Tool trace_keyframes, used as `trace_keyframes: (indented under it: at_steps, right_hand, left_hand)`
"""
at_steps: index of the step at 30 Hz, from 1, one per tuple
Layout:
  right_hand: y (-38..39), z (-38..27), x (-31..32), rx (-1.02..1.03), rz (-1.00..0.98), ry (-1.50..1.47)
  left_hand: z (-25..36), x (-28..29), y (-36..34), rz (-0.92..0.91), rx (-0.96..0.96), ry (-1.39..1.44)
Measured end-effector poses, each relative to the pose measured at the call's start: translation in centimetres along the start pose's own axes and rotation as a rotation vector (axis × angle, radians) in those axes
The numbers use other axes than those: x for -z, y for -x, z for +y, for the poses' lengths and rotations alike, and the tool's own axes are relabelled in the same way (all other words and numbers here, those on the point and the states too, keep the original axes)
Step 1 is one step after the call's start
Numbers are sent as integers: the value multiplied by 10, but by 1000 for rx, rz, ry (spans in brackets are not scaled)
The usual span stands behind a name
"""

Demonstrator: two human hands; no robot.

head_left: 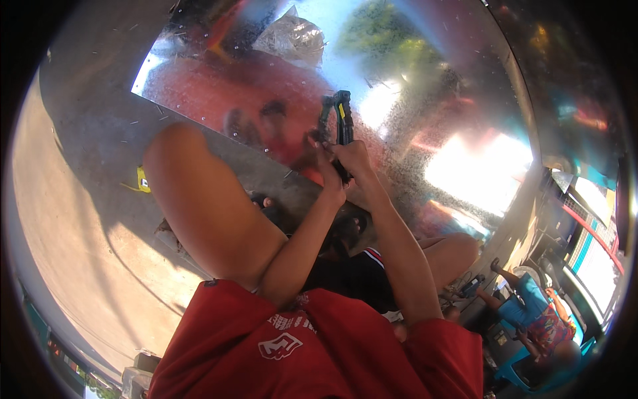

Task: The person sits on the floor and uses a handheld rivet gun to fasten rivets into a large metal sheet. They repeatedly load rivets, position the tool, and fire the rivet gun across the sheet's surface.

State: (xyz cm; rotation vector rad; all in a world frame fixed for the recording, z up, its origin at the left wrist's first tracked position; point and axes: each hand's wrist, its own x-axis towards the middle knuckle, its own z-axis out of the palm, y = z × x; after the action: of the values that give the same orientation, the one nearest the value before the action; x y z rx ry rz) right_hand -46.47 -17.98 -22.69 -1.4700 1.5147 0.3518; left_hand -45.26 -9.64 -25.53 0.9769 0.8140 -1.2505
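Observation:
A dark hand riveter [343,118] with a yellow label near its head points away from me, over a large shiny metal sheet [259,86]. My right hand [353,159] is wrapped round its black handles. Pressed close beside it, my left hand [328,167] is closed against the left side of the handles; its fingertips are partly hidden, and I cannot see whether they also pinch something small. The sheet mirrors the tool and my hands. Whether the riveter's nose touches the sheet cannot be made out.
On the sheet's far part lies a crumpled clear plastic bag [292,38]. A yellow tape measure [141,181] rests on the concrete floor left of my bent knee [183,159]. Thin metal bits are scattered about. At the lower right a person [545,319] sits on a blue chair.

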Motion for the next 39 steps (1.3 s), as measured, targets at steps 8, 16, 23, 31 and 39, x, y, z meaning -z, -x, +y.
trace_keyframes:
  at_steps: [8, 16, 23, 31, 39]
  right_hand:
    - [-10, 33, -24, -6, 85, 33]
    - [-8, -3, 41, -118, -184, -54]
    - [-6, -7, 38, -92, -160, 14]
    - [-8, 9, 4, -77, -9, -45]
    - [-10, 22, -15, 43, 227, 190]
  left_hand:
    - [-16, 10, -8, -34, 16, 24]
    - [-34, 8, -25, -13, 81, -140]
    - [-41, 6, -25, -3, 87, -117]
    - [-27, -4, -10, 80, -19, 101]
    - [-27, -1, -8, -45, 3, 124]
